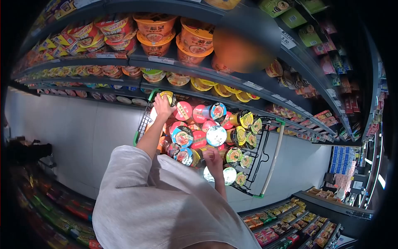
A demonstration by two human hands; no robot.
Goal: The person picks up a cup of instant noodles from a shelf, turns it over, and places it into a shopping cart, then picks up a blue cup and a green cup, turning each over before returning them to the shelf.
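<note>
My left hand [163, 107] is closed around a yellow-and-black instant noodle cup [168, 97] at the far-left end of a shopping cart. The wire cart [265, 146], with green corners, is filled with noodle cups. Red-lidded cups [183, 111] lie in its middle, with blue-rimmed cups [182, 137] among them. Toward the cart handle [273, 159] sit yellow-and-black cups [245, 120] and green-lidded cups [234, 155]. My right hand [213, 159] hovers over the near side of the load, fingers loosely bent and apart, with nothing visible in it.
Along the far side runs a shelf [182, 67] stacked with orange, red and yellow noodle bowls. A lower shelf of packets [286, 222] stands at the bottom right. Grey floor [83, 137] shows left of the cart. A dark, unclear shape [31, 151] is at the far left.
</note>
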